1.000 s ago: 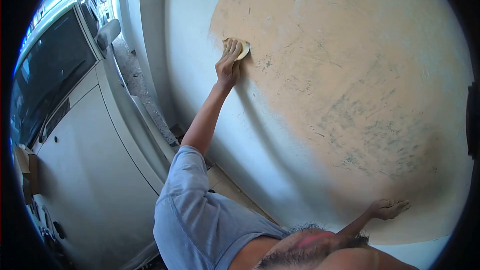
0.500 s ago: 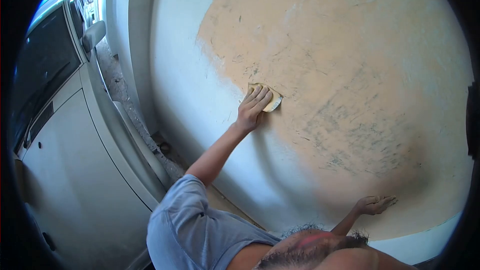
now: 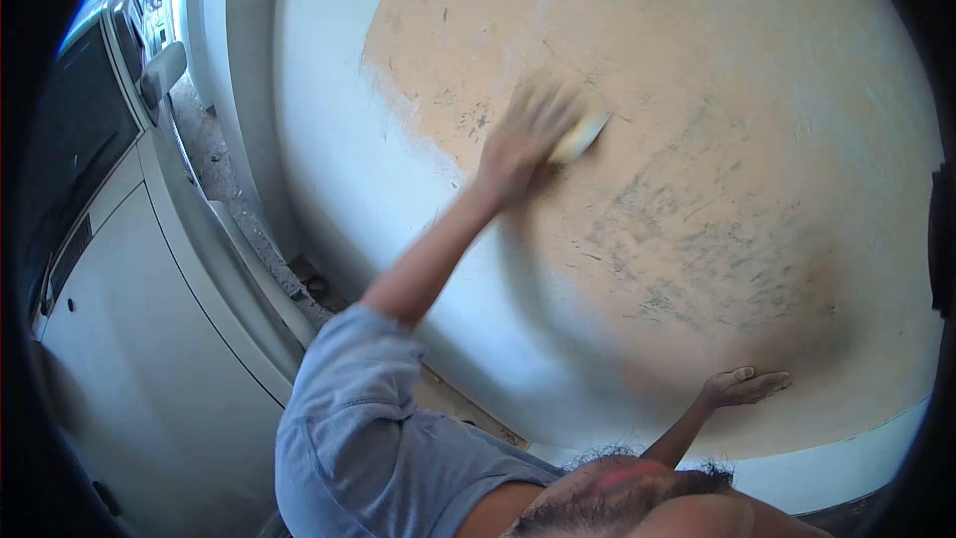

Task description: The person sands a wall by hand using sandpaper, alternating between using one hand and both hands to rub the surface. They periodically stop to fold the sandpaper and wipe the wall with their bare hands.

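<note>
My left hand [image 3: 520, 139], blurred by motion, presses a yellowish sheet of sandpaper [image 3: 583, 137] against the wall. Its fingers lie over the sheet, and one pale edge sticks out on the right. Under it spreads a large tan patch [image 3: 637, 60] with dark scuffs and streaks, bordered by white wall on the left. Lower right, my right hand [image 3: 745, 387] is stretched out with fingers extended and thumb apart, nothing in it. Whitish dust shows on its fingers, and it overlaps the lower part of the tan patch.
A light-coloured vehicle [image 3: 149, 309] stands close on the left, its side mirror [image 3: 164, 72] sticking out toward the wall. Between them runs a narrow strip of rough ground [image 3: 204, 154]. A pale pillar [image 3: 249, 70] juts out beside the wall. My grey sleeve [image 3: 349, 389] fills the lower left.
My left hand has slid the sandpaper up and slightly right across the wall. My right hand has shifted slightly, its thumb now further from the fingers. The whole view has moved a little.
</note>
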